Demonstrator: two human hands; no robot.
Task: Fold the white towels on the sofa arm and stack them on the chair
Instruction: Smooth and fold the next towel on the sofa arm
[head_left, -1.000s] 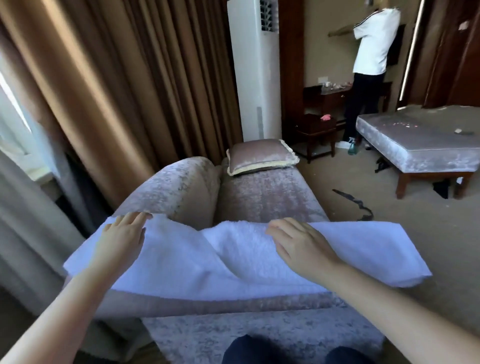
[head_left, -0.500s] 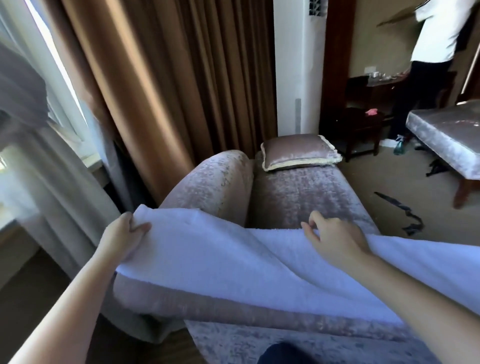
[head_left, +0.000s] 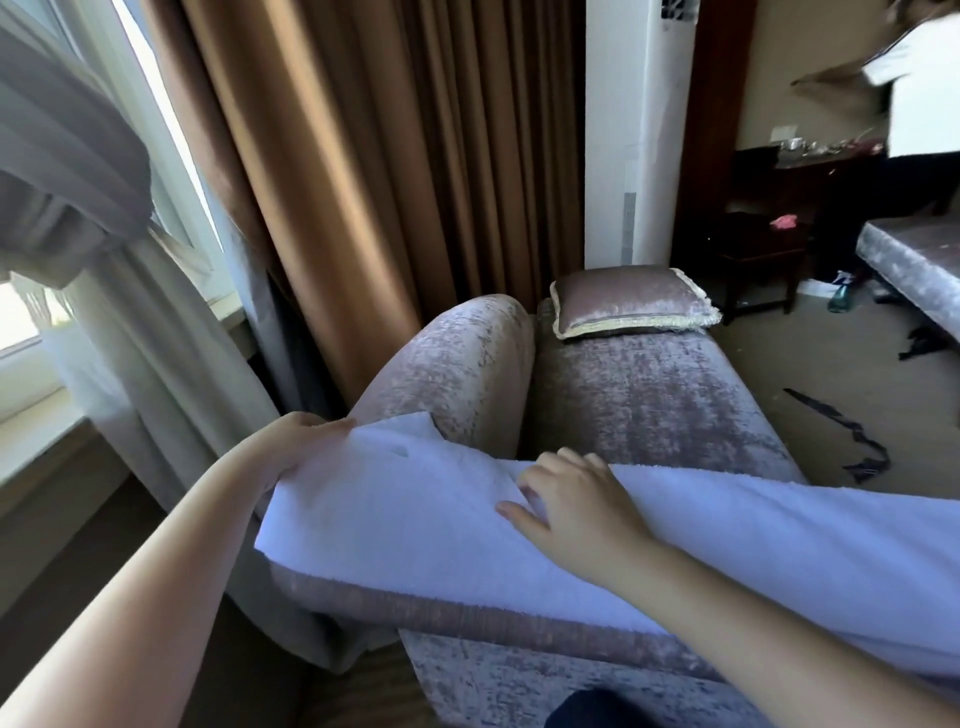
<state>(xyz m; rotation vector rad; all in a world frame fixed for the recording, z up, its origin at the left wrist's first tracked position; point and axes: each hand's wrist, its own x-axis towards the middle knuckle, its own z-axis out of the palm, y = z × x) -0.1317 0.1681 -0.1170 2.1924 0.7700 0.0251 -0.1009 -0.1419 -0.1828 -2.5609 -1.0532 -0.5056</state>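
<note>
White towel lies draped along the sofa arm, and its right end runs out of view, so its full length cannot be judged. The left grip pinches the towel's left end and holds it raised, probably to carry it across for a fold; its fingertips are hidden under the cloth. The right grip rests mid-length with bent fingers, likely anchoring the fold line. Whether it pinches a layer I cannot tell. No stacking chair shows.
</note>
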